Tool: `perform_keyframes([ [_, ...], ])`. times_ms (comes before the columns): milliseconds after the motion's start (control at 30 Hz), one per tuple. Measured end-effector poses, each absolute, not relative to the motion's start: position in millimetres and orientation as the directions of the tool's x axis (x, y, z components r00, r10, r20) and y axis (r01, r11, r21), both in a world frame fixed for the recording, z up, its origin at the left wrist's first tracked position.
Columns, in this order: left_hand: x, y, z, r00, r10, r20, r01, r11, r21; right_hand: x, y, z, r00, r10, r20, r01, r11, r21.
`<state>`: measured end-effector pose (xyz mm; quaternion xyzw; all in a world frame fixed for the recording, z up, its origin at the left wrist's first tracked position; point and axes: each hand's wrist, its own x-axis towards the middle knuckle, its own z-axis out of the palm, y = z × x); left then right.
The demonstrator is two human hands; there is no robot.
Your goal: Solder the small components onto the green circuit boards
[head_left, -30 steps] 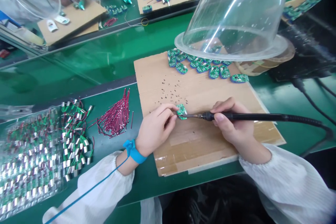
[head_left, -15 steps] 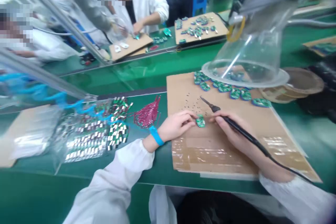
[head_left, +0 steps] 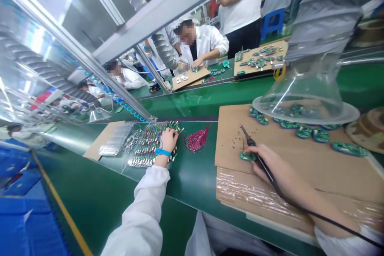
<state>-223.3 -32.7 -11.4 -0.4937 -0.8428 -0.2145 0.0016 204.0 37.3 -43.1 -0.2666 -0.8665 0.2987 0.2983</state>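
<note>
Just by the right grip [head_left: 273,163], a green board [head_left: 246,156].

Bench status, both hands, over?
Left hand at silver-ended parts, grasp unclear. Right hand holds soldering iron near green board. Clear hood over rear boards.

From where I stood, the worktop [head_left: 186,184] was deep green. Out from the middle of the scene, the cardboard [head_left: 324,168] at four o'clock was tan, flecked dark and banded with glossy tape [head_left: 255,192]. The soldering iron [head_left: 267,172] was black, the circuit board [head_left: 246,156] green. Boards [head_left: 348,150] toward three were green edged with blue. Wires [head_left: 196,140] at six were crimson, metal parts [head_left: 144,152] at eight silver, the wristband [head_left: 163,152] bright blue, the sleeve [head_left: 138,216] white.
</note>
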Motion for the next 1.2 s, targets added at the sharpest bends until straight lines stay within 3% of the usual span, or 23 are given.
perform_keyframes([
  [200, -226.4, -28.0, -0.8, -0.579, 0.736, 0.350, 0.761, 0.335, 0.555, 207.9, 37.3, -46.2, -0.662, 0.653, 0.367, 0.291, 0.676, -0.677],
  [367, -220.3, -22.0, 17.6, -0.610, 0.635, 0.474, 0.633, 0.031, 0.773, 206.1, 37.0, -46.2, -0.654, 0.649, 0.388, 0.273, 0.681, -0.679],
  [467, -197.1, -11.2, 20.0, -0.584, 0.670, 0.457, 0.482, -0.167, 0.860, 205.8, 34.1, -41.0, -0.638, 0.648, 0.416, 0.253, 0.686, -0.682],
  [567, -157.6, 5.4, 12.7, -0.496, 0.773, 0.395, 0.316, -0.263, 0.912, 206.0, 33.0, -36.4, -0.573, 0.657, 0.489, 0.214, 0.696, -0.685],
  [767, -53.0, 28.1, -19.8, -0.070, 0.980, 0.187, 0.170, -0.173, 0.970, 210.7, 40.2, -40.5, -0.391, 0.758, 0.522, 0.300, 0.641, -0.706],
  [900, -19.0, 20.6, -25.0, 0.155, 0.980, 0.127, 0.227, -0.160, 0.961, 211.6, 40.0, -39.6, -0.357, 0.777, 0.518, 0.325, 0.624, -0.711],
  [1200, -13.8, 5.3, -15.1, 0.362, 0.919, 0.153, 0.391, -0.299, 0.870, 208.9, 31.7, -30.9, -0.483, 0.739, 0.469, 0.294, 0.642, -0.708],
])
